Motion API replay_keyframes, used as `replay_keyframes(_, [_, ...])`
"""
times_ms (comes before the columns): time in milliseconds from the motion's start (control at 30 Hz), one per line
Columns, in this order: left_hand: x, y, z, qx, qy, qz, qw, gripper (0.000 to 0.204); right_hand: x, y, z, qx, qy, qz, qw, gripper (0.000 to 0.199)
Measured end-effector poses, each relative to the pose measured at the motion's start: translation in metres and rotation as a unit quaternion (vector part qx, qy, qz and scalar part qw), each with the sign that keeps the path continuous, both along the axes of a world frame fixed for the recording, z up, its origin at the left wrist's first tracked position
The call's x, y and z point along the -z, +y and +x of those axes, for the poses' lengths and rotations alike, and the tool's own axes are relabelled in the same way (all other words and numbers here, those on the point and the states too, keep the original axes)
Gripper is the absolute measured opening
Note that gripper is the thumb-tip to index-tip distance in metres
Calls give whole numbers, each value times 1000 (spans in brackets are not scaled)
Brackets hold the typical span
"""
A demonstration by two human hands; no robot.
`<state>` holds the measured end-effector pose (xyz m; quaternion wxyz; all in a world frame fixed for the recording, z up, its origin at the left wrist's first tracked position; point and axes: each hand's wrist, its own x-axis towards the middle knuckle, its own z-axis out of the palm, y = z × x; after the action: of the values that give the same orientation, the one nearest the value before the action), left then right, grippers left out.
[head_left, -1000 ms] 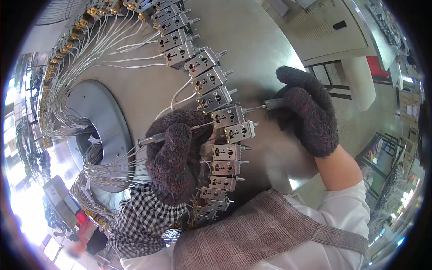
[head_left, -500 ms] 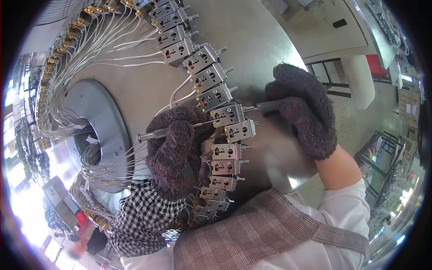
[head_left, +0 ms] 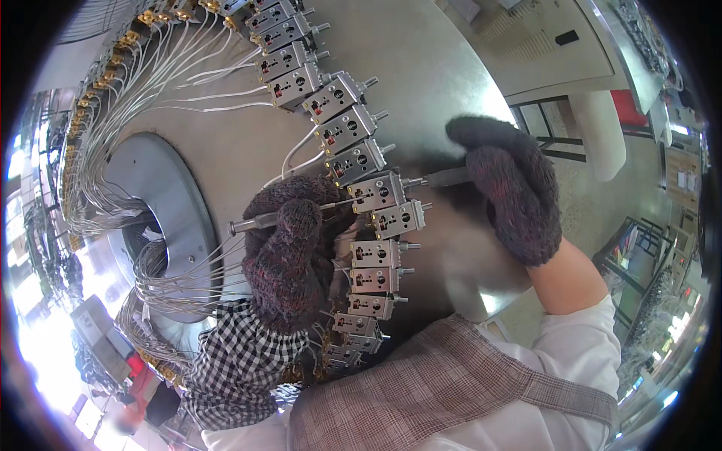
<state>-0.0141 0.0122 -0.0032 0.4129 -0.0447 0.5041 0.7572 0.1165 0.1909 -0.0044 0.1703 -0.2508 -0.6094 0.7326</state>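
Note:
My left hand (head_left: 286, 259), in a dark knitted glove, is closed around a slim metal screwdriver (head_left: 257, 223). The blade reaches right to the inner end of a small metal box with a threaded shaft (head_left: 378, 191), which looks like a thermostat. From the right, my gloved right hand (head_left: 515, 192) grips a dark grey, rod-like tool (head_left: 449, 177). That tool's narrow end meets the shaft of the same box; whether it fits over the shaft or only touches it, I cannot tell. Similar metal boxes (head_left: 398, 219) stand in a curved row above and below.
A steel round table (head_left: 429, 68) carries the row. Thin white leads (head_left: 180, 98) run from brass-coloured fittings (head_left: 113, 60) along the far left rim into a grey ring hub (head_left: 169, 188). A beige cabinet (head_left: 541, 45) stands beyond the table, right of it a white stool-like seat (head_left: 602, 143).
My right hand has turned on the dark tool, its upper fingers swinging down and left. My left hand and the screwdriver stay almost in place; the row has shifted very slightly left.

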Motion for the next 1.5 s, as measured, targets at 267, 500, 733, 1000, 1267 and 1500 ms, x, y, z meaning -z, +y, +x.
replay_keyframes(267, [4, -4, 0, -6, 40, -37, 998, 27, -11, 1, -8, 21, -162, -50, 985, 32])
replay_keyframes(500, [2, 0, -1, -7, 29, -26, 999, 27, -13, 3, -7, 21, -135, -142, 980, 29])
replay_keyframes(733, [3, -3, -2, 13, 9, -18, 1000, 27, 1, 7, 0, -14, 15, -10, 1000, 28])
replay_keyframes(1000, [5, -3, -3, 40, 43, -9, 998, 28, -6, 4, -2, 2, -116, -42, 992, 27])
replay_keyframes(1267, [1, 0, 1, -17, 14, -44, 999, 26, -12, 4, -7, 12, -173, -100, 980, 32])
replay_keyframes(1500, [3, -5, -2, 8, 8, -10, 1000, 27, -11, 4, -6, 13, -94, -79, 992, 29])
